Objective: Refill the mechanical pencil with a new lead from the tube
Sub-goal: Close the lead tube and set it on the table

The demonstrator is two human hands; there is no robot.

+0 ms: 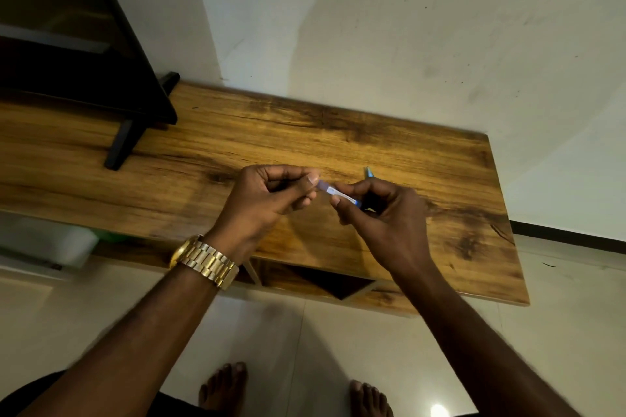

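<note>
Above the wooden table [338, 132], both hands meet on a small clear lead tube [333, 191] with a white label and a blue end. My left hand [267, 200] pinches the tube's left end between thumb and forefinger. My right hand [382, 213] pinches the blue right end with curled fingers. Just beyond my right hand, the blue mechanical pencil [369, 173] lies on the table, mostly hidden, only its tip showing.
A black TV [78, 44] on slanted feet stands at the table's back left. A white wall runs behind the table. An open shelf [325, 284] lies under the tabletop. My bare feet [223, 389] stand on the tiled floor.
</note>
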